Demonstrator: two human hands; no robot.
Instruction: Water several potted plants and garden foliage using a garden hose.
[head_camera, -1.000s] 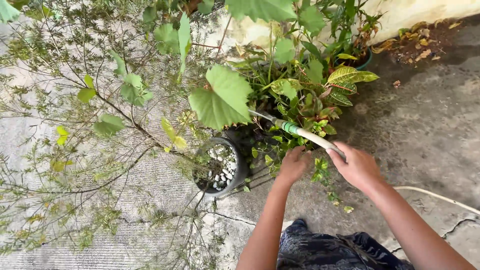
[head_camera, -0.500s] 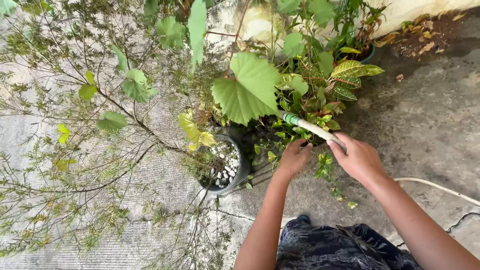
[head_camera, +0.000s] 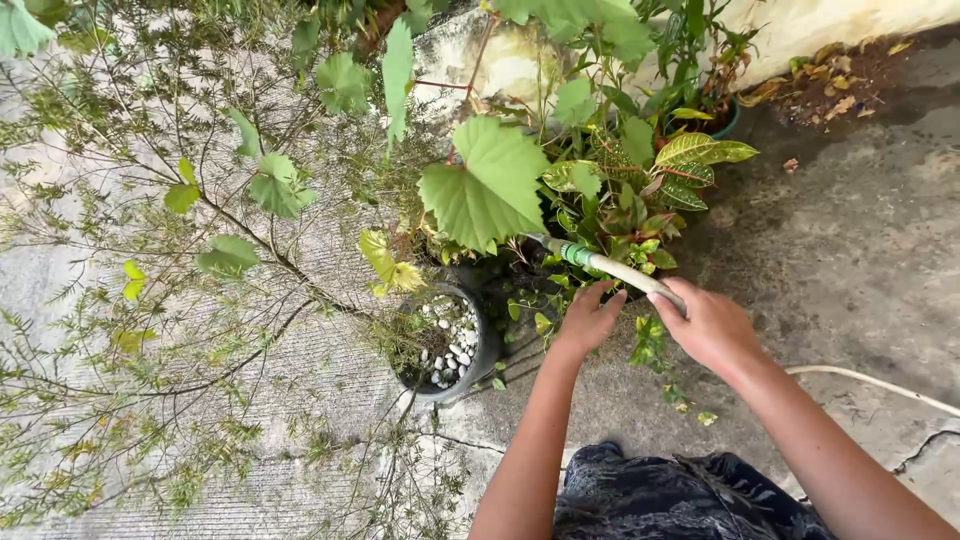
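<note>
My right hand (head_camera: 710, 328) grips a pale garden hose (head_camera: 630, 277) with a green connector (head_camera: 577, 255) near its metal tip, which points left into a cluster of leafy potted plants (head_camera: 620, 200). My left hand (head_camera: 588, 318) reaches among the low leaves just under the hose, fingers curled; whether it holds a stem is hidden by foliage. A large lobed green leaf (head_camera: 485, 185) hangs in front of the hose tip. A dark round pot (head_camera: 482, 345) topped with white pebbles stands to the left of my left hand.
A thin-branched shrub (head_camera: 200, 280) spreads over the left half of the view. The hose trails off right across wet cracked concrete (head_camera: 860, 260). Dry leaves (head_camera: 830, 90) lie by a pale wall at the top right. Dark patterned clothing (head_camera: 680, 495) shows below.
The view swung slightly and the big leaf shifted across the hose tip. The hose tip and both hands stayed among the plants, moving only a little.
</note>
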